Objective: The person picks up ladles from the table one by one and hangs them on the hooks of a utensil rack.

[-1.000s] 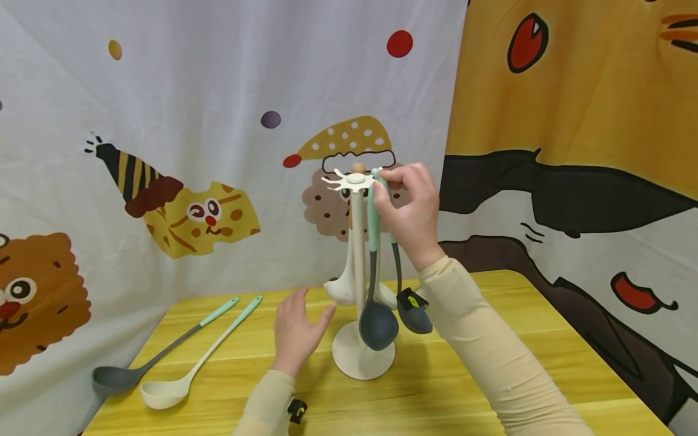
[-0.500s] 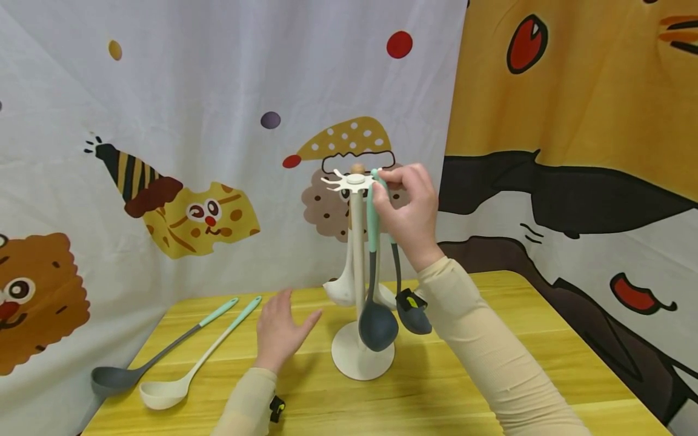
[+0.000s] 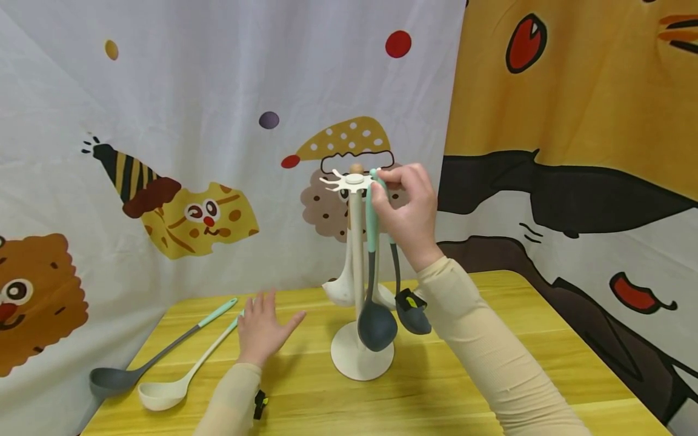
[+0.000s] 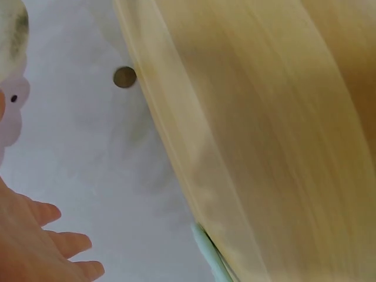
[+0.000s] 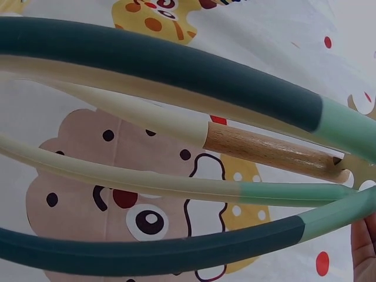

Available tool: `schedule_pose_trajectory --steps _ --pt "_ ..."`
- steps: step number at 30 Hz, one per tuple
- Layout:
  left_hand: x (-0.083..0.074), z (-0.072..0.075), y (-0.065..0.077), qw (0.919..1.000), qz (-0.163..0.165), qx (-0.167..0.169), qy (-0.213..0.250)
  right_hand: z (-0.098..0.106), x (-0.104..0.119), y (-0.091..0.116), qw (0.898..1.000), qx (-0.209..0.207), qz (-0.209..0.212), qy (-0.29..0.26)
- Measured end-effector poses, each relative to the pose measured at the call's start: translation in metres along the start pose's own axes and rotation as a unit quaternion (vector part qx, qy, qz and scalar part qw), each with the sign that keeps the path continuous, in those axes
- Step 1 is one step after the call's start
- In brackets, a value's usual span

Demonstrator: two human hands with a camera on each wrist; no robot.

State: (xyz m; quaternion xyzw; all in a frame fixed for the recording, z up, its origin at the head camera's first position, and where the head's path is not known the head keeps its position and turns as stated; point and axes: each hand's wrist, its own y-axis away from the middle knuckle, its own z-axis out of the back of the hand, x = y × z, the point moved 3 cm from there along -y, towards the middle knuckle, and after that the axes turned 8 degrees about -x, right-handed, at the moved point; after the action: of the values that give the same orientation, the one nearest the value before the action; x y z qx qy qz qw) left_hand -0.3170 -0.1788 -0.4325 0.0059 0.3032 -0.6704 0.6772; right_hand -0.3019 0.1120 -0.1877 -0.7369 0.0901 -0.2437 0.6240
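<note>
My right hand (image 3: 411,212) pinches the mint handle top of a dark grey ladle (image 3: 414,321) at the hooks of a white utensil stand (image 3: 362,363). A second dark ladle (image 3: 377,327) hangs in front of the post, its handle beside my thumb. In the right wrist view, my right fingers (image 5: 363,247) show at the edge, next to the mint handle end (image 5: 335,217). My left hand (image 3: 264,333), fingers spread, is over the table left of the stand, overlapping the mint handle of a cream ladle (image 3: 163,395). It holds nothing.
A dark grey ladle (image 3: 116,381) lies left of the cream one on the wooden table (image 3: 452,387). A white ladle (image 3: 342,289) hangs behind the post, with another pale utensil (image 3: 386,297) partly hidden. A printed curtain (image 3: 218,79) stands behind the table.
My left hand has moved left, away from the stand, to the cream ladle's handle, its fingers spreading. My right hand has stayed at the hooks, and the hanging utensils look the same.
</note>
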Motion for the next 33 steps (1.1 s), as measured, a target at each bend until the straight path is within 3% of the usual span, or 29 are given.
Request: schedule_pose_trajectory --steps 21,33 --pt "0.047 0.007 -0.011 0.9949 0.053 0.081 -0.028 -0.001 0.0 0.001 1.0 -0.005 0.003 -0.006" --pt "0.072 0.011 -0.015 0.9896 0.088 0.106 -0.043 -0.001 -0.001 0.002 1.0 -0.003 -0.001 -0.005"
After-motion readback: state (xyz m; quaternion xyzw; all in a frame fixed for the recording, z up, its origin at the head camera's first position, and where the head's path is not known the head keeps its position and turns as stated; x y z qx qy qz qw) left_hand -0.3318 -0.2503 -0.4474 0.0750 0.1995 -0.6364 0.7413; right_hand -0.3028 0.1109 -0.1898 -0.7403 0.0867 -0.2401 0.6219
